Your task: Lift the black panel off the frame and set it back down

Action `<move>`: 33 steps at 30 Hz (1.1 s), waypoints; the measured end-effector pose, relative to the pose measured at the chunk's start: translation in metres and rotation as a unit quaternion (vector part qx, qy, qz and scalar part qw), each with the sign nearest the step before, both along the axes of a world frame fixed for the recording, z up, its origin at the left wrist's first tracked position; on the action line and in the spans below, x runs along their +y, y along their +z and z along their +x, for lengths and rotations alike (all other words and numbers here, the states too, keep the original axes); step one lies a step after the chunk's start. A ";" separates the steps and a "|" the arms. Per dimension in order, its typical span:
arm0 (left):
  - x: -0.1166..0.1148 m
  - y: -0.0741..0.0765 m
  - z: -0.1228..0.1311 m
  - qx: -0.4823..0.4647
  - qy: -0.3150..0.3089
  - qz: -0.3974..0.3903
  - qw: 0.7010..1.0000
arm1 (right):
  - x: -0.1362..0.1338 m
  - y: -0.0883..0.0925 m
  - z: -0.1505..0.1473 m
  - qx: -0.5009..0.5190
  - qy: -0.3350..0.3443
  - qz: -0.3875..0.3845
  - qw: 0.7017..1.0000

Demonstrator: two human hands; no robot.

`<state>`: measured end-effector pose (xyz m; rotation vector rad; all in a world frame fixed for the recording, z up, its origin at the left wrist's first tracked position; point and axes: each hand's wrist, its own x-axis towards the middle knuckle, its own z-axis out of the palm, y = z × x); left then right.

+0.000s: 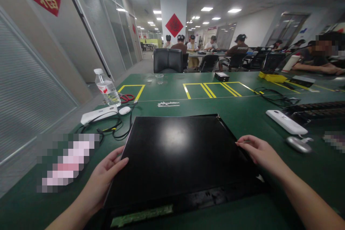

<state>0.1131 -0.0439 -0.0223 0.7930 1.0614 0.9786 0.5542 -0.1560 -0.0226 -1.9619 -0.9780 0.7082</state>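
A flat, glossy black screen panel [178,158] lies in front of me, reflecting a ceiling light. Beneath it, a black frame [215,201] shows along the right and near sides. A green strip [142,215] is visible at the near left edge. My left hand [107,169] is closed on the panel's left edge, thumb on top and fingers partly hidden below. On the opposite side, my right hand [258,149] pinches the right edge with thumb and forefinger. Whether those fingers hold the panel alone or the frame too, I cannot tell.
To the left are a water bottle [106,88], red-handled scissors [126,97], a white device [101,114] and black cables [115,136]. At right lie another white device [287,122] and a silver mouse [299,144]. White scraps [168,104] sit beyond the panel. Several people work farther back.
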 end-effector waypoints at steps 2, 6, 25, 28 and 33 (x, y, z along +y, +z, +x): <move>-0.001 0.000 0.001 -0.002 -0.004 0.003 1.000 | 0.000 -0.003 0.002 -0.028 0.004 -0.004 1.000; -0.003 -0.001 0.002 -0.010 -0.011 0.008 1.000 | -0.001 -0.008 0.005 -0.073 0.007 -0.006 0.997; -0.005 0.005 0.008 -0.010 -0.001 -0.025 1.000 | 0.000 -0.011 0.009 -0.205 0.032 -0.007 0.978; -0.005 0.007 0.008 -0.007 0.007 -0.039 0.999 | 0.000 -0.011 0.009 -0.201 0.032 -0.007 0.979; -0.004 0.011 0.010 0.002 0.009 -0.053 0.999 | 0.000 -0.012 0.011 -0.199 0.030 -0.016 0.979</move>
